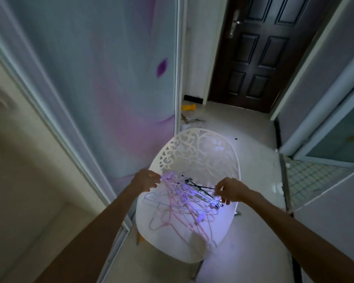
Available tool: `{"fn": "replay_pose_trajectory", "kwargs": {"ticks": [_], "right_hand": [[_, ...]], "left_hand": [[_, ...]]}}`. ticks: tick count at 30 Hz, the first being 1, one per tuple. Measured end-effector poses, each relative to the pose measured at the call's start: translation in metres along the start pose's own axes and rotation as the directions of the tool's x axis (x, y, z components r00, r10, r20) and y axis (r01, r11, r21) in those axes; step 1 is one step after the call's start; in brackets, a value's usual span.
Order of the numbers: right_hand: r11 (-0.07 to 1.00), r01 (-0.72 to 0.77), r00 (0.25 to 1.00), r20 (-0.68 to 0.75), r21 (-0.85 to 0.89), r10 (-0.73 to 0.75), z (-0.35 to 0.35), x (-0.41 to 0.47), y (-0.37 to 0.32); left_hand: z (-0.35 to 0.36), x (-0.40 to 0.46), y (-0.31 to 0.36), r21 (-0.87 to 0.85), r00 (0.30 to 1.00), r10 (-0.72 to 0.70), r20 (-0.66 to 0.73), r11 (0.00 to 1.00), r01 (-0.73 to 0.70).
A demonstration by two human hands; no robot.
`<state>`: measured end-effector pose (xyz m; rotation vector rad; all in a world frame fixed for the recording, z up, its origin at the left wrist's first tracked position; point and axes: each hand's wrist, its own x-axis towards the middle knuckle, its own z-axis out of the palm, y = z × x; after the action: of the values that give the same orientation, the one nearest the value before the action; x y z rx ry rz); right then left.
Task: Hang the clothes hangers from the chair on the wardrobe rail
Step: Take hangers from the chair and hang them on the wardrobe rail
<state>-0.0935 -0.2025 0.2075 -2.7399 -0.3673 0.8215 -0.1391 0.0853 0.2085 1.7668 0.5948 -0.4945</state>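
Observation:
A white chair [200, 152] with a cut-out patterned back stands in front of me. On its seat lies a tangled heap of thin clothes hangers [182, 205], pink, pale blue and white, plus a black one with clips. My left hand [146, 179] pinches the left end of the heap at the seat's back. My right hand [230, 190] grips the clip end of the black and white hangers at the seat's right side. The wardrobe rail is out of sight.
The wardrobe's sliding door [102, 82], pale with pink and purple print, runs along the left. A dark panelled door [260, 50] closes the corridor ahead. A yellow object [188, 107] and scraps lie on the tiled floor behind the chair. A doorway [335, 139] opens on the right.

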Motion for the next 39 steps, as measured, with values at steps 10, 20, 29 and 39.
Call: {"fn": "replay_pose_trajectory", "kwargs": {"ticks": [10,20,29,39], "right_hand": [[0.992,-0.089,0.975,0.210,0.093,0.068,0.083,0.114,0.088],[0.999,-0.039,0.999,0.028,-0.015,0.039,0.193,0.239,0.093],[0.985,-0.030,0.999,-0.045,-0.170,0.023,0.249,0.285,0.083],[0.994,0.042,0.991,-0.120,-0.105,-0.055,0.227,0.295,0.094]], "left_hand": [[0.060,0.127,-0.080,0.268,0.967,0.056,-0.248,0.963,0.013],[0.073,0.246,-0.156,0.471,0.943,0.100,-0.316,0.880,0.065],[0.065,0.293,-0.201,0.800,0.967,0.069,-0.245,0.577,0.162],[0.042,0.298,-0.185,0.679,0.991,0.036,-0.129,0.732,0.062]]}}
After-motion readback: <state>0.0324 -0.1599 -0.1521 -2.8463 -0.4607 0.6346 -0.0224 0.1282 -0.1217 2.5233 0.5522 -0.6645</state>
